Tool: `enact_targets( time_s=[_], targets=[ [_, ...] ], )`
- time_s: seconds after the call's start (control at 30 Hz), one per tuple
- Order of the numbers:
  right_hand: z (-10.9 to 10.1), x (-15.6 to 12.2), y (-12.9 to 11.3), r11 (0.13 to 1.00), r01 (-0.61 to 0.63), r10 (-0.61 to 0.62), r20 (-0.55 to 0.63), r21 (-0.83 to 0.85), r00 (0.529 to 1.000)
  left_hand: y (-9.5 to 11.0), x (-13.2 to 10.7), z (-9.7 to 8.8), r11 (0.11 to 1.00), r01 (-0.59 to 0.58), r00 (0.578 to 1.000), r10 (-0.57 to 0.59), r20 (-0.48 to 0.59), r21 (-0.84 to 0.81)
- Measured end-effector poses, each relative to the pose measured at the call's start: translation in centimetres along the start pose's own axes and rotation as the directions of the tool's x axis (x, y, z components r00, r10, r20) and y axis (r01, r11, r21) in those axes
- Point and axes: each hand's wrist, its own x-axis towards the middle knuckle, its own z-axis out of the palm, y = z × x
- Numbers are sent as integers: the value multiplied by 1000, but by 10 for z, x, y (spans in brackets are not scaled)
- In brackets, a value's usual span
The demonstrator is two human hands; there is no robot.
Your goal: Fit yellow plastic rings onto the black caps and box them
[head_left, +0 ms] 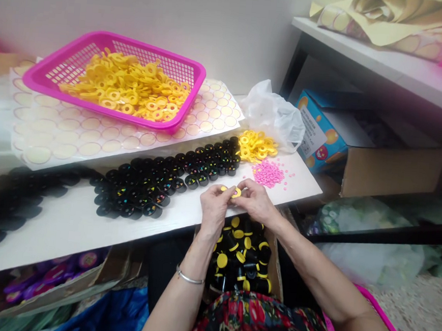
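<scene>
Left hand and right hand pinch yellow ring, mostly hidden.

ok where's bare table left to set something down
Bare table: the near strip in front of the black caps. Crowded behind and right: sticker sheets, pink basket, yellow rings, pink beads. The left hand and right hand pinch one yellow ring.

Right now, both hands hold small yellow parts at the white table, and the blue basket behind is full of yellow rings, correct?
Not quite. The head view shows the basket is pink, not blue. The rest stands: left hand and right hand pinch small yellow parts at the white table, and yellow rings fill the basket.
</scene>
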Motion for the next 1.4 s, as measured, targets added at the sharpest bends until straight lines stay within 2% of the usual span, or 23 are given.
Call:
enact_targets(
  time_s=[0.13, 0.23, 0.33, 0.57, 0.73, 0.9, 1.0, 1.17, 1.4],
  targets=[
    [4, -3, 2, 964, -111, 103, 44, 243, 994, -1, 1, -1, 998, -42, 998, 44, -34, 43],
    [12, -4, 4, 923, -173, 187, -9, 343, 982, 1, -1, 0, 994, -62, 997, 65, -33, 86],
    [22, -4, 7, 889, -182, 242, -94, 420, 966, 2, -5, 0, 994, -54, 998, 56, -18, 93],
    [35, -3, 17, 799, -186, 335, -167, 572, 927, -6, -9, 2, 996, -56, 998, 56, -1, 69],
    [38, 1, 18, 775, -200, 388, -202, 599, 900, -8, -1, 2, 994, -69, 998, 69, 6, 79],
    [34, 3, 8, 744, -223, 374, -116, 630, 920, 1, 0, 1, 995, -56, 998, 58, -22, 86],
    [35, 6, 3, 762, -221, 355, -107, 609, 929, 5, -1, 0, 991, -60, 998, 60, 1, 117],
    [43, 12, 3, 787, -227, 368, -142, 574, 919, 1, 2, -3, 991, -13, 998, 20, -54, 133],
    [45, 18, 3, 789, -199, 371, -191, 582, 909, -4, 13, -1, 960, -113, 985, 142, -95, 257]
  ],
)
